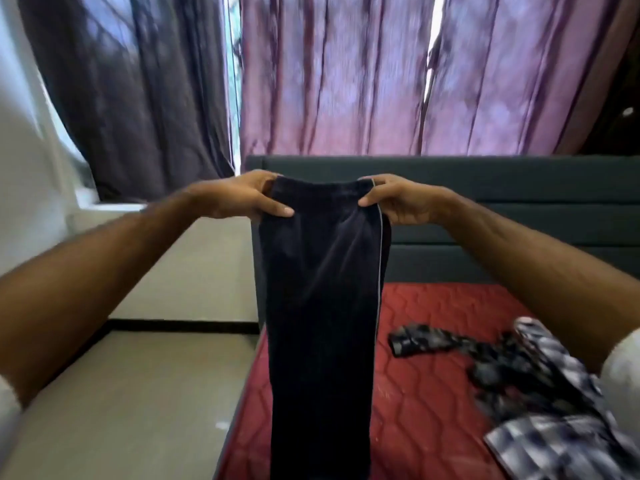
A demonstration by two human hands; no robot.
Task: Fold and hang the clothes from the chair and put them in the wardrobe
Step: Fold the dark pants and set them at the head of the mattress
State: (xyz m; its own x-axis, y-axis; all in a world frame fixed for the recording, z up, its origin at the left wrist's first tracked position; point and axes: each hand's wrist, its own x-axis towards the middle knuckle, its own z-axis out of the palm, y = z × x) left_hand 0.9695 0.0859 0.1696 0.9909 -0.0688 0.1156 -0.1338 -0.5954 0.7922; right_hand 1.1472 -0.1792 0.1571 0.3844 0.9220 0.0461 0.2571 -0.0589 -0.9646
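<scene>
Dark navy track trousers (320, 306) with a thin pale side stripe hang straight down in front of me, over the red mattress (433, 358). My left hand (239, 195) pinches the left end of the waistband. My right hand (401, 200) pinches the right end, thumb in front. Both arms are stretched forward at chest height. A black-and-white checked shirt (540, 393) lies crumpled on the mattress at the lower right, one sleeve stretched toward the middle. No chair or wardrobe is in view.
A dark grey padded headboard (502, 202) stands behind the bed. Purple curtains (346, 81) cover the window beyond it. Pale tiled floor (138, 393) lies to the left of the bed, with a white wall at far left.
</scene>
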